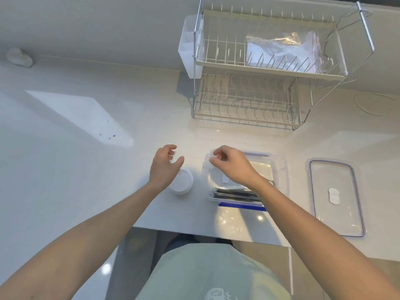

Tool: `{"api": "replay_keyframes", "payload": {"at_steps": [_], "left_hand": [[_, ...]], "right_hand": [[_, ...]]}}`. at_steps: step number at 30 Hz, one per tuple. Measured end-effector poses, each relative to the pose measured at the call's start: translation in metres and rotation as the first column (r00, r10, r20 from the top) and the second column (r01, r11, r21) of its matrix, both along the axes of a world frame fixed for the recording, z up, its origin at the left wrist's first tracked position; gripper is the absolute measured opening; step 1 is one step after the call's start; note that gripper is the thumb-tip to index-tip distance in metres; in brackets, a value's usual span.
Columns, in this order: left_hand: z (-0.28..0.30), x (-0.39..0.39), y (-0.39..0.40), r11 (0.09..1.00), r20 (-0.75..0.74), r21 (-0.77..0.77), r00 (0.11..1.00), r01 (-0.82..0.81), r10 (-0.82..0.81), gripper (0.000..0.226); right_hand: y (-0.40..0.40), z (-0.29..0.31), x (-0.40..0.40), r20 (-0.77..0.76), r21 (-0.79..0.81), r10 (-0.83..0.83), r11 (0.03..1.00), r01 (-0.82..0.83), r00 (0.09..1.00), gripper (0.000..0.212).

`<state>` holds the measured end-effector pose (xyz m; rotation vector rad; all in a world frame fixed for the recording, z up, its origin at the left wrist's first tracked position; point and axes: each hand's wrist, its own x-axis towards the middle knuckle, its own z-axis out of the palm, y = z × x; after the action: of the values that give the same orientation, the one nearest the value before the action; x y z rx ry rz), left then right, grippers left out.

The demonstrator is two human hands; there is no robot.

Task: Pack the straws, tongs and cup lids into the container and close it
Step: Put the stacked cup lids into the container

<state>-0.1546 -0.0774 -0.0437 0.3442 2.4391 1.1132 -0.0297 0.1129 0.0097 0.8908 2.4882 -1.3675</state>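
Container (279,167) sat open on the counter (86,169), dark straws (236,194) lying along its near wall. Over its far-left corner the right hand (232,165) pinched a clear lid (211,158). Left of the container, the left hand (165,166) hovered with fingers loosely curled above the lid stack (183,184). Right of the container lay its cover (337,197).

White counter (65,169), sunlit patch (82,118), wire dish rack (249,100).

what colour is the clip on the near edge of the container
Blue: the latch along the container's near edge, clearest in the head view.
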Motion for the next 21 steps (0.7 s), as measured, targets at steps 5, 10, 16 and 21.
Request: {"api": "replay_keyframes", "payload": {"at_steps": [5, 10, 16, 21], "left_hand": [[-0.022, -0.006, -0.053, 0.981, 0.234, -0.192, 0.971, 0.006, 0.039, 0.072], [-0.032, 0.008, -0.079, 0.985, 0.325, -0.161, 0.946, 0.062, -0.007, 0.068], [-0.036, 0.007, -0.084, 0.994, 0.438, -0.095, 0.899, 0.053, -0.006, 0.031], [-0.035, -0.006, -0.089, 1.000, 0.566, -0.029, 0.824, 0.005, 0.013, 0.029]], "right_hand": [[-0.060, -0.002, -0.040, 0.125, -0.157, -0.033, 0.986, 0.052, 0.992, 0.028], [-0.106, -0.021, -0.046, 0.363, -0.079, -0.024, 0.995, 0.056, 0.932, 0.035], [-0.139, -0.047, -0.041, 0.461, -0.208, -0.269, 0.894, 0.398, 0.845, 0.053], [-0.150, -0.052, -0.036, 0.473, -0.355, -0.456, 0.684, 0.637, 0.754, 0.041]]}}
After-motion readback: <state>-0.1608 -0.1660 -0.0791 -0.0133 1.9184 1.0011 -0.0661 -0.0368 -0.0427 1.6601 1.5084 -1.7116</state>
